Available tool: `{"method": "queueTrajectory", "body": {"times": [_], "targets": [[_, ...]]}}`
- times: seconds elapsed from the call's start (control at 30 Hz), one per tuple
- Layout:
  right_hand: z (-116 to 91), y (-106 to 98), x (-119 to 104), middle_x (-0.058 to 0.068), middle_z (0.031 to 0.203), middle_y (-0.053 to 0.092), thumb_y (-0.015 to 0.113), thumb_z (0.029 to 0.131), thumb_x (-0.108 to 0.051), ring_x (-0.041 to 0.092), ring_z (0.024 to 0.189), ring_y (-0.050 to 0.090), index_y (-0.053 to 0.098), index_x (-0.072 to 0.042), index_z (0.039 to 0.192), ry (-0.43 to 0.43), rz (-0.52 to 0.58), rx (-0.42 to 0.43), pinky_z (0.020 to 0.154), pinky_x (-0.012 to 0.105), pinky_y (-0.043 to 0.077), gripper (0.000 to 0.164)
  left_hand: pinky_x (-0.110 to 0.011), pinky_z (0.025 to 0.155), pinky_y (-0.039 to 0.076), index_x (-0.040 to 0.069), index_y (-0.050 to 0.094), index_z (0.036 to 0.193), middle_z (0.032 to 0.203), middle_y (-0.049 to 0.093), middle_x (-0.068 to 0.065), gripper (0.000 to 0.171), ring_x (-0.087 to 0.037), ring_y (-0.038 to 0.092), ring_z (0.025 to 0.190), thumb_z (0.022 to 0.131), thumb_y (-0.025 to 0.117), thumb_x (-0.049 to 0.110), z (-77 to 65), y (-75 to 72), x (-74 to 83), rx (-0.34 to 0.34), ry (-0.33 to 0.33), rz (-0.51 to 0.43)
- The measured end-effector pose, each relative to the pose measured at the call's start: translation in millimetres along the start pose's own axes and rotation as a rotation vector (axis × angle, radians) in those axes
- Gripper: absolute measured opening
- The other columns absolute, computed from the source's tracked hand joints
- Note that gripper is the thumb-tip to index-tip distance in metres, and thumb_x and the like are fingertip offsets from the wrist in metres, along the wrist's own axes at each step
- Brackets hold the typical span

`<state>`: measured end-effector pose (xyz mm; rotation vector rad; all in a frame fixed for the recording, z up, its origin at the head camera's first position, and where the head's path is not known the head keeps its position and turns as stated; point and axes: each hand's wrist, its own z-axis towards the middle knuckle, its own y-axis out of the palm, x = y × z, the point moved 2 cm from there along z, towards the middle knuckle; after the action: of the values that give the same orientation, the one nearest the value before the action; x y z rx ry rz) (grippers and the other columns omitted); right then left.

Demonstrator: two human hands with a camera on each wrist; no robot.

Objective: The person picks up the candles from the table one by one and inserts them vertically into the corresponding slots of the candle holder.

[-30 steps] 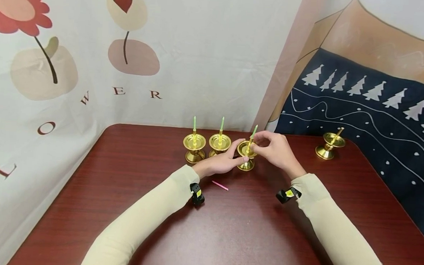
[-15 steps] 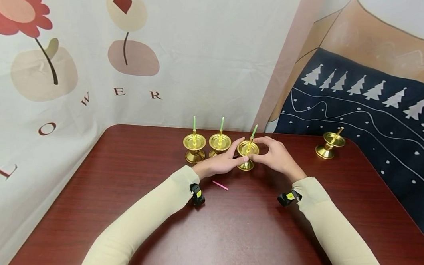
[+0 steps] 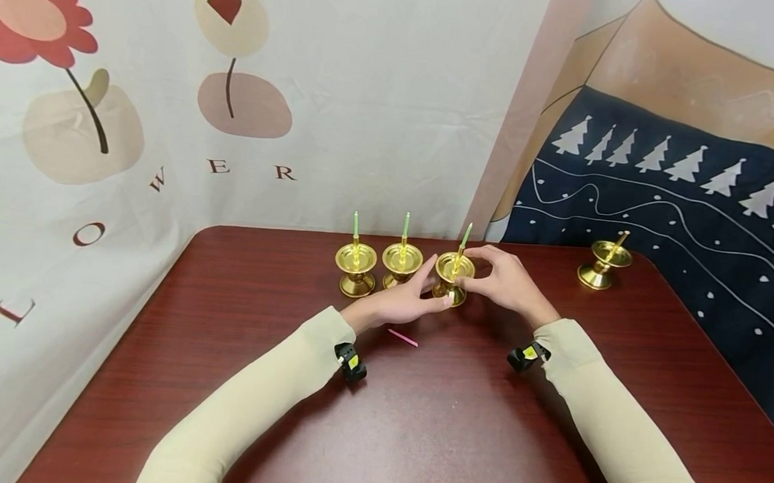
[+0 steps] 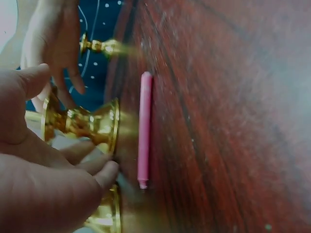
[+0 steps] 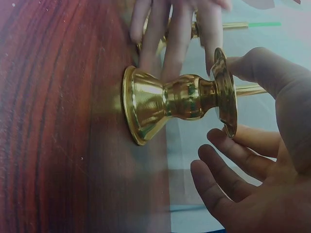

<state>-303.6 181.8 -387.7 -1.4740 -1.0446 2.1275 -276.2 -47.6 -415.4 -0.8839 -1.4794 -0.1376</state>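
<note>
The brass candle holder (image 3: 447, 263) before me carries a green candle (image 3: 467, 235) that leans a little to the right. With thumb and fingers my right hand (image 3: 507, 280) pinches the rim of its dish; the right wrist view shows the thumb on one side of the dish (image 5: 227, 104) and fingers on the other. My left hand (image 3: 400, 301) is beside this holder, thumb apart and fingers extended near the stem and base. Whether it touches the brass is unclear. A pink candle (image 4: 145, 130) lies on the table, just below the left hand in the head view.
Two more brass holders (image 3: 356, 259) (image 3: 402, 257) with upright green candles stand in a row to the left. Far right stands another brass holder (image 3: 595, 276) with a tilted spike and no candle. The dark red table (image 3: 225, 320) meets hanging printed cloths behind.
My right hand has gone from the green candle's lower end to the dish rim. The holder has shifted slightly away from me. My left hand has loosened and drawn back slightly.
</note>
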Motion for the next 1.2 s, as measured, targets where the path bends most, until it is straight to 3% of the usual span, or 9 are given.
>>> {"method": "queueTrajectory", "body": {"times": [0.2, 0.3, 0.43, 0.67, 0.87, 1.0, 1.1, 1.2], "targets": [[4, -2, 3, 0.024, 0.142, 0.067, 0.087, 0.095, -0.025, 0.04, 0.13, 0.062, 0.067, 0.002, 0.146, 0.039, 0.017, -0.007, 0.109, 0.06, 0.049, 0.061, -0.047, 0.125, 0.035, 0.007, 0.017, 0.176, 0.165, 0.053, -0.012, 0.098, -0.03, 0.047, 0.153, 0.107, 0.067, 0.055, -21.6, -0.3, 1.0, 0.018, 0.004, 0.181], [6, -3, 5, 0.024, 0.144, 0.066, 0.086, 0.096, -0.026, 0.041, 0.128, 0.063, 0.066, 0.001, 0.148, 0.061, 0.034, -0.009, 0.109, 0.059, 0.05, 0.062, -0.047, 0.125, 0.036, 0.002, 0.036, 0.169, 0.158, 0.061, -0.011, 0.079, -0.029, 0.052, 0.15, 0.109, 0.068, 0.042, -36.9, -3.6, 8.9, 0.014, 0.023, 0.212], [5, -2, 8, 0.024, 0.146, 0.065, 0.084, 0.098, -0.031, 0.041, 0.128, 0.064, 0.064, -0.001, 0.151, 0.077, 0.046, -0.017, 0.11, 0.058, 0.05, 0.064, -0.044, 0.121, 0.043, -0.001, 0.057, 0.155, 0.147, 0.069, -0.012, 0.059, -0.028, 0.06, 0.142, 0.109, 0.07, 0.032, -50.3, -11.6, 5.5, 0.028, 0.073, 0.258], [-11, -13, 20, 0.019, 0.137, 0.071, 0.083, 0.1, -0.034, 0.036, 0.127, 0.067, 0.063, -0.003, 0.149, 0.11, 0.129, 0.008, 0.11, 0.055, 0.049, 0.061, -0.044, 0.113, 0.05, 0.001, 0.071, 0.139, 0.134, 0.076, -0.009, 0.045, -0.026, 0.068, 0.129, 0.102, 0.08, 0.026, -70.5, -25.1, -4.8, 0.052, 0.077, 0.311], [-40, -46, 33, 0.019, 0.135, 0.072, 0.08, 0.104, -0.039, 0.035, 0.127, 0.062, 0.07, -0.004, 0.139, 0.173, 0.101, 0.099, 0.109, 0.053, 0.044, 0.051, -0.039, 0.105, 0.053, 0.007, 0.078, 0.129, 0.122, 0.079, 0.0, 0.04, -0.02, 0.07, 0.117, 0.093, 0.09, 0.02, -72.5, -27.9, -18.1, 0.055, 0.081, 0.375], [-61, -68, 50, 0.01, 0.131, 0.073, 0.076, 0.107, -0.039, 0.025, 0.119, 0.06, 0.073, -0.003, 0.133, 0.252, 0.127, 0.178, 0.1, 0.04, 0.047, 0.045, -0.035, 0.098, 0.054, 0.011, 0.081, 0.123, 0.113, 0.078, 0.003, 0.037, -0.015, 0.069, 0.108, 0.089, 0.093, 0.018, -69.8, -27.6, -23.4, 0.058, 0.103, 0.396], [-74, -84, 67, -0.009, 0.113, 0.075, 0.074, 0.108, -0.035, 0.015, 0.103, 0.063, 0.078, -0.006, 0.124, 0.319, 0.214, 0.26, 0.087, 0.026, 0.052, 0.034, -0.033, 0.095, 0.054, 0.012, 0.082, 0.118, 0.107, 0.077, 0.004, 0.033, -0.013, 0.068, 0.104, 0.087, 0.094, 0.017, -67.1, -27.4, -24.1, 0.056, 0.122, 0.416], [-84, -99, 84, -0.021, 0.096, 0.074, 0.074, 0.108, -0.027, 0.006, 0.089, 0.067, 0.082, -0.012, 0.111, 0.379, 0.375, 0.345, 0.078, 0.017, 0.055, 0.018, -0.031, 0.093, 0.054, 0.013, 0.083, 0.114, 0.103, 0.076, 0.006, 0.03, -0.012, 0.067, 0.101, 0.087, 0.094, 0.015, -64.0, -27.1, -23.7, 0.047, 0.134, 0.439]]}}
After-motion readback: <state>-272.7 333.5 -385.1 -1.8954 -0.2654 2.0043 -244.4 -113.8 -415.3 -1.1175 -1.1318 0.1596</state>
